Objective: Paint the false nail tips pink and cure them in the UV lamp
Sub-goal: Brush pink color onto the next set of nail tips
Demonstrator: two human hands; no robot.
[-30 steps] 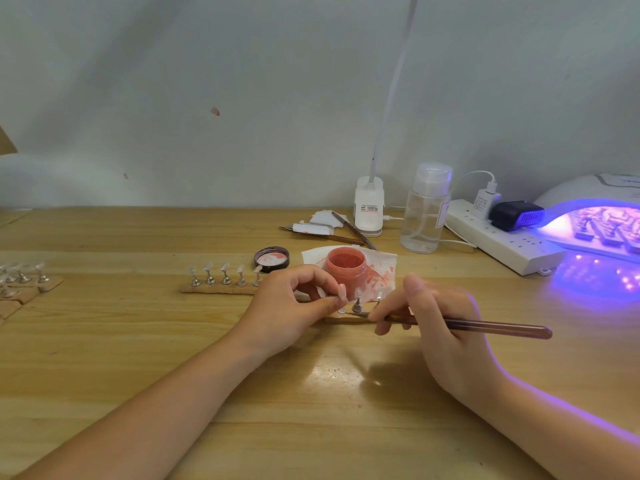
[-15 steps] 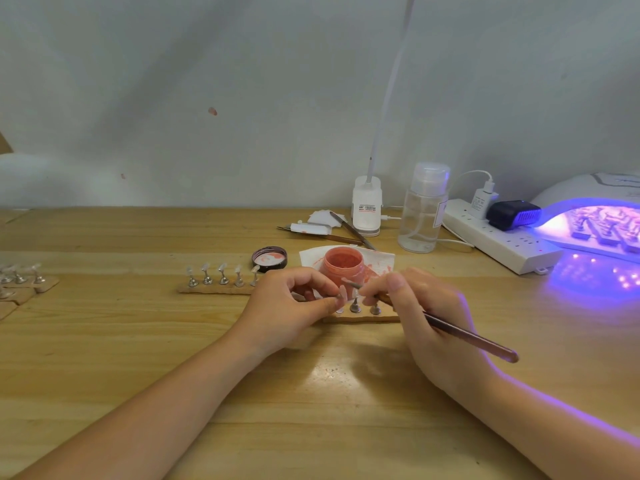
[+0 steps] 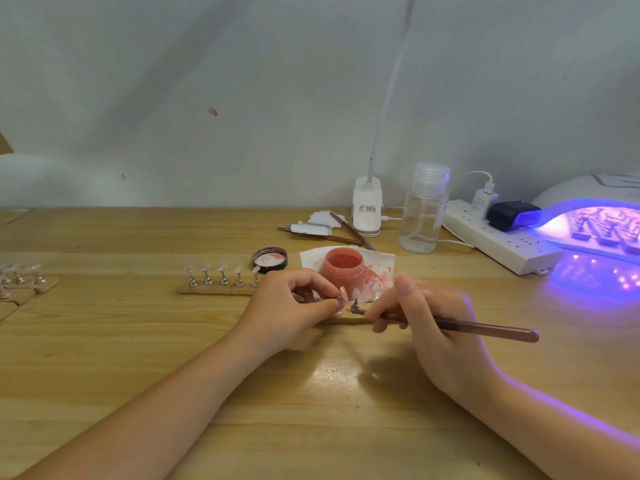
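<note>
A wooden counter (image 3: 138, 341) runs up to a pale grey wall. Nearest, the left hand (image 3: 291, 310) curls its fingers and pinches a small stand with a false nail tip (image 3: 342, 295) between thumb and forefinger. Just beside it, the right hand (image 3: 429, 327) grips a brush (image 3: 485, 329), whose handle points away to the right of that hand; the bristle end is hidden behind the fingers, near the pinched tip. Between the two hands another stand (image 3: 356, 304) sits on a strip of board.

Just beyond the hands an open jar (image 3: 343, 268) holds pink paint and stands on a paint-smeared white paper (image 3: 381, 268). Beyond the left hand lies the jar's lid (image 3: 270, 259), its inside smeared pink, and left of that hand a row of unpainted tips (image 3: 221, 275) stands on a board.

Farther, beyond the right hand, stands a clear pump bottle (image 3: 424, 209) holding clear liquid, how much I cannot tell. Far right of the right hand the UV lamp (image 3: 595, 220) glows violet with stands inside it, next to a power strip (image 3: 498, 240).
</note>
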